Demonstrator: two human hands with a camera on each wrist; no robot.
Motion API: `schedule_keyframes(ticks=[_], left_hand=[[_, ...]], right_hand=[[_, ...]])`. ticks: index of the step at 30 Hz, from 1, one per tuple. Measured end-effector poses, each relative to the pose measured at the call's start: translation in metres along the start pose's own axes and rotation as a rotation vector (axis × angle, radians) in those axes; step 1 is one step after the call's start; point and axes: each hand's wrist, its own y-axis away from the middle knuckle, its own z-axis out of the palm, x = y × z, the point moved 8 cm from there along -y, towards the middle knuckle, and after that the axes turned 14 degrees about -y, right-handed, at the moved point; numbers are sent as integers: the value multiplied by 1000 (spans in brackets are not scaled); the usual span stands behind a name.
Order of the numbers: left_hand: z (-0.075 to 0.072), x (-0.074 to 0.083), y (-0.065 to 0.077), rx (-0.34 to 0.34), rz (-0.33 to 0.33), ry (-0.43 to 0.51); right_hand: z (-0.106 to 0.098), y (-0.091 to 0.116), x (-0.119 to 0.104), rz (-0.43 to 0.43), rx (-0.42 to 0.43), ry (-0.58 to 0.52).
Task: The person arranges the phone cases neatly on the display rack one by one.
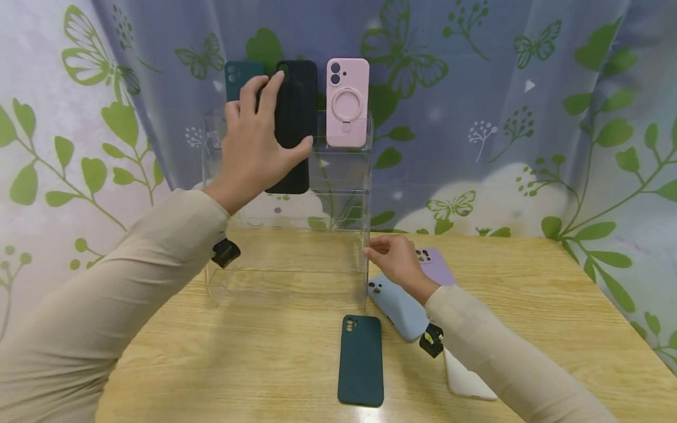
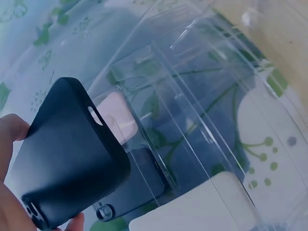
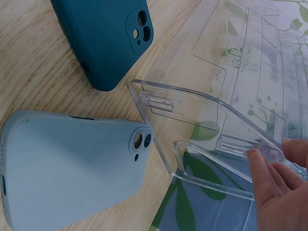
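Note:
My left hand (image 1: 256, 138) is raised before a clear tiered stand (image 1: 296, 270) and holds a black phone case (image 2: 72, 154) by its edges, thumb on one side and fingers on the other. Behind it on the top tier stands another black phone case (image 1: 304, 88). A pink phone case (image 1: 346, 129) with a ring is to its right, and a dark teal phone case (image 1: 240, 73) to its left, partly covered by my fingers. Lower down, my right hand (image 1: 396, 258) pinches the stand's right side edge between thumb and fingers.
On the wooden table (image 1: 254, 364) lie a teal phone case (image 1: 361, 361), a light blue phone case (image 1: 402, 305), a purple phone case (image 1: 439, 267) and a white one (image 1: 468, 376) partly under my right sleeve. A whitish case (image 2: 197, 207) shows on the stand. A patterned curtain (image 1: 476, 117) hangs behind.

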Motion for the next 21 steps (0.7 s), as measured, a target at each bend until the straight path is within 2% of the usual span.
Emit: schedule_keyframes(ticks=[5,10,16,21], left_hand=[[13,-2,-15,35,-72,16],[31,-6,-22,69,-140,13],[56,-3,-25,126,-130,-23],[71,-2,-26,150,-123,-43]], right_hand=[[-1,0,0,-4,1,-4],[-1,-1,2,2,4,-12],[-2,-2,2,1,5,-8],[-2,-1,1,-2,2,-6]])
